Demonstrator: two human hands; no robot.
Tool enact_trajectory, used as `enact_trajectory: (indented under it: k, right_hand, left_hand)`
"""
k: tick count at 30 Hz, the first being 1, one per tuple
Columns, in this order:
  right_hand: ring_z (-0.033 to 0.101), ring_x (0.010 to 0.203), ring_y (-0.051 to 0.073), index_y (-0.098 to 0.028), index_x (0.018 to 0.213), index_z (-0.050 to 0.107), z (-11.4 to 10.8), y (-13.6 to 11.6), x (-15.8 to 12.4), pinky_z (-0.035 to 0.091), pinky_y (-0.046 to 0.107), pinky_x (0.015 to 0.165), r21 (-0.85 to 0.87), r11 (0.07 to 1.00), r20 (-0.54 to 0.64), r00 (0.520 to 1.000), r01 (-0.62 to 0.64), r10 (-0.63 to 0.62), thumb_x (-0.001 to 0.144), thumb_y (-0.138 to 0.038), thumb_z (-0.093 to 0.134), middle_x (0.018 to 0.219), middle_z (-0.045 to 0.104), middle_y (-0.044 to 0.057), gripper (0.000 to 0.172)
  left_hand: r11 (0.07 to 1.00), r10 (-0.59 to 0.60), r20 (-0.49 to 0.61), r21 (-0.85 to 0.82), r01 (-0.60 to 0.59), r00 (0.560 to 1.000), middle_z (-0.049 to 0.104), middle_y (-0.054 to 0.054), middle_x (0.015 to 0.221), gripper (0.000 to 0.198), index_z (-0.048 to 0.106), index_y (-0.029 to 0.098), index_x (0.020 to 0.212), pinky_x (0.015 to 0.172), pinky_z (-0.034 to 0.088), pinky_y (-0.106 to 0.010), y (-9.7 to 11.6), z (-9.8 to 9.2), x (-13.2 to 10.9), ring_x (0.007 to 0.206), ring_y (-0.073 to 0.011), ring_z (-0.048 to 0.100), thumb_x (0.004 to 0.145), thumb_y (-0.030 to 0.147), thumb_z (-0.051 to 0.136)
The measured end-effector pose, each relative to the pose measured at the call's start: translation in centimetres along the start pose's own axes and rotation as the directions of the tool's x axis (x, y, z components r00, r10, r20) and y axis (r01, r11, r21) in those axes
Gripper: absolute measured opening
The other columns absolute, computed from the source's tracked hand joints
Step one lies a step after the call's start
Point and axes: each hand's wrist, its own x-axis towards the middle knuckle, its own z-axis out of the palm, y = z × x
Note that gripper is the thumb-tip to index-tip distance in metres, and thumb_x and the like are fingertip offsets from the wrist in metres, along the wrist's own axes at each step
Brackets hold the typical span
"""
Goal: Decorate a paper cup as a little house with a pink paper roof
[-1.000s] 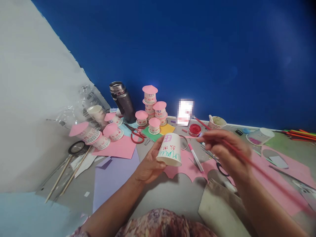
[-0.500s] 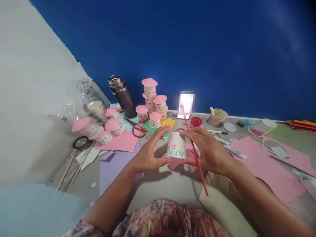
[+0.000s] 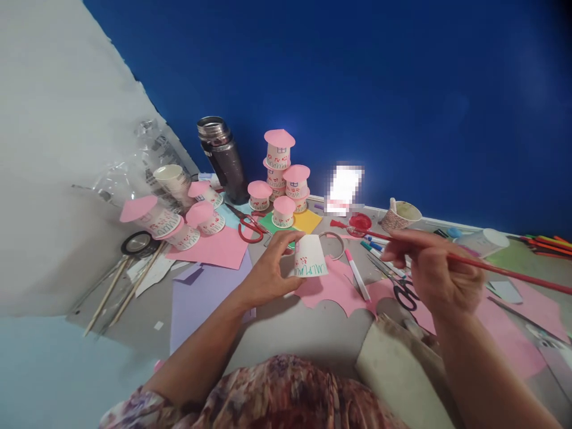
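Right hand gripping a brush | left hand grasping an upturned paper cup, green squiggles along its rim, above pink paper | pot of red paint | patterned cup, murky inside | lidless flask, marking unreadable

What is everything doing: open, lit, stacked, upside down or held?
Left hand: gripping the decorated cup
Decorated cup: upside down, held
Right hand: holding the red brush
Red brush: held
Paint pot: open, red inside
Flask: uncapped
Screen: lit
Tallest cup tower: stacked, roofed
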Motion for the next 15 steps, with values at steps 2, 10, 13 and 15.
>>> enact_trajectory:
  k: [2,10,13,15]
  right_hand:
    - [0.068,0.068,0.019,-0.025,0.107,0.085,-0.03,0.03,0.05,0.049,0.031,0.054,0.097,0.993,-0.038,0.997,-0.060,0.064,0.106,-0.048,0.060,0.081,0.077,0.006,0.033]
    - [0.067,0.070,0.020,-0.026,0.096,0.084,0.17,-0.33,0.04,0.051,0.031,0.055,0.207,0.956,0.093,0.977,-0.206,0.191,0.103,-0.040,0.067,0.077,0.077,0.006,0.023]
    - [0.068,0.072,0.019,-0.024,0.097,0.083,0.08,-0.11,-0.26,0.051,0.030,0.055,0.162,0.965,0.145,0.972,-0.208,0.185,0.104,-0.039,0.065,0.080,0.077,0.006,0.024]
    - [0.069,0.072,0.019,-0.024,0.099,0.082,0.05,0.00,-0.42,0.052,0.029,0.056,0.133,0.972,0.165,0.971,-0.195,0.172,0.105,-0.038,0.063,0.082,0.078,0.006,0.025]
  left_hand:
    - [1.000,-0.024,-0.006,-0.016,0.023,1.000,0.049,-0.010,0.152,0.080,0.048,0.032,0.147,0.115,0.051,-0.050,-0.13,-0.01,-0.11,0.144,-0.0318,0.048,0.075,0.018,0.079]
    - [0.998,-0.040,-0.006,-0.054,0.039,0.999,0.052,-0.010,0.149,0.078,0.049,0.032,0.147,0.114,0.052,-0.050,0.44,-0.10,-0.32,0.141,-0.0320,0.052,0.075,0.019,0.077]
    - [0.998,-0.035,0.002,-0.060,0.035,0.999,0.051,-0.010,0.150,0.079,0.049,0.031,0.147,0.115,0.051,-0.050,0.52,-0.08,-0.37,0.142,-0.0322,0.051,0.075,0.019,0.078]
    - [0.998,-0.037,0.014,-0.058,0.037,0.999,0.051,-0.009,0.150,0.080,0.049,0.031,0.147,0.116,0.051,-0.049,0.55,-0.01,-0.42,0.142,-0.0314,0.051,0.074,0.017,0.077]
